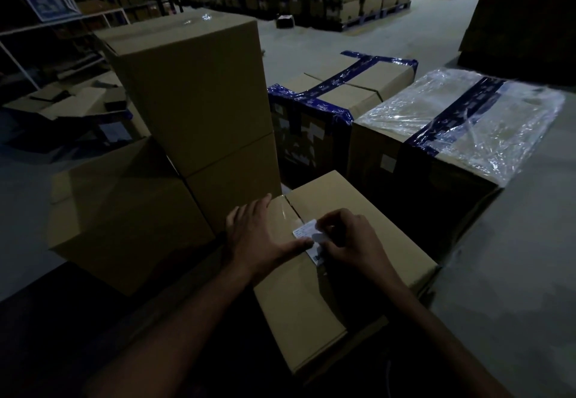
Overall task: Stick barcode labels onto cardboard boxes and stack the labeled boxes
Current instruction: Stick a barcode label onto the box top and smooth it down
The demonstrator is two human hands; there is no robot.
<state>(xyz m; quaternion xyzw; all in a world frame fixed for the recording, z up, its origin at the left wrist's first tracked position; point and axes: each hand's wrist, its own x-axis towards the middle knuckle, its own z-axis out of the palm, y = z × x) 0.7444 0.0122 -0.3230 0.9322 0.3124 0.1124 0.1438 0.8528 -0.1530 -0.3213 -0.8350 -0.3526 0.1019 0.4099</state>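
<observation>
The right hand [352, 243] pinches the white rectangular barcode label [307, 232] with curled fingers; the left hand [260, 235] lies spread flat, its thumb pressing the label's edge. Both rest on the plain brown cardboard box [358, 288]. At 11 o'clock stand 2 stacked brown cardboard boxes [199, 111].

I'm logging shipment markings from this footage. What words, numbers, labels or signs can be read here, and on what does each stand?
None can be read.
White barcode label on the near cardboard box, under both hands: bars and print lines, too small.
Blue tape on the boxes behind: pale printing, blurred.
Small white stickers on their sides: unreadable.
Blue sign on the shelving at far left: white marks, blurred.
</observation>
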